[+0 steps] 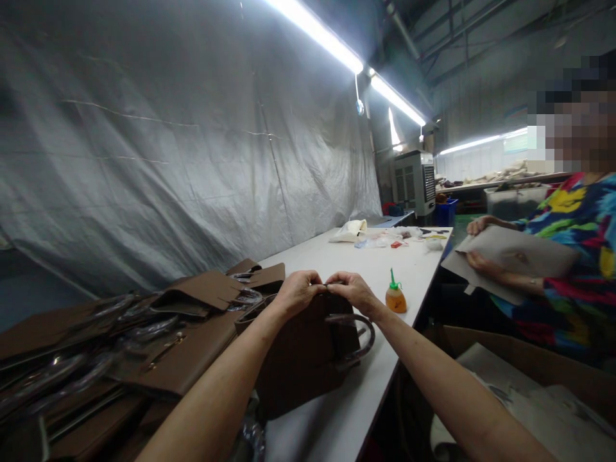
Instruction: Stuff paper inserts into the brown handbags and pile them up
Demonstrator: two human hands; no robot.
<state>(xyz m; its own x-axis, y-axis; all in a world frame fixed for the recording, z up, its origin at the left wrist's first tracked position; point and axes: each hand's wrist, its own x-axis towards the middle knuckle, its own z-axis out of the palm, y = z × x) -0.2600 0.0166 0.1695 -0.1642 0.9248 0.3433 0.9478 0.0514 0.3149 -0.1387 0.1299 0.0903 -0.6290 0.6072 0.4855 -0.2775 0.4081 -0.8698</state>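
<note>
A brown handbag [303,359] rests tilted on the white table, its plastic-wrapped handle [368,333] sticking out to the right. My left hand [301,289] pinches the bag's upper edge. Close beside it, my right hand [353,292] also has its fingers closed on that edge, the fingertips of both hands nearly meeting. Whatever small part lies between the fingertips is too small to make out. Just right of my right hand stands a small bottle [396,298] of amber liquid with a green nozzle.
Several brown handbags [192,346] lie heaped at the left. The white table [308,256] runs away from me, with plastic bags [380,239] and a cream cloth [349,231] farther along. At right a co-worker holds a grey bag piece [514,256] above a cardboard box [505,350].
</note>
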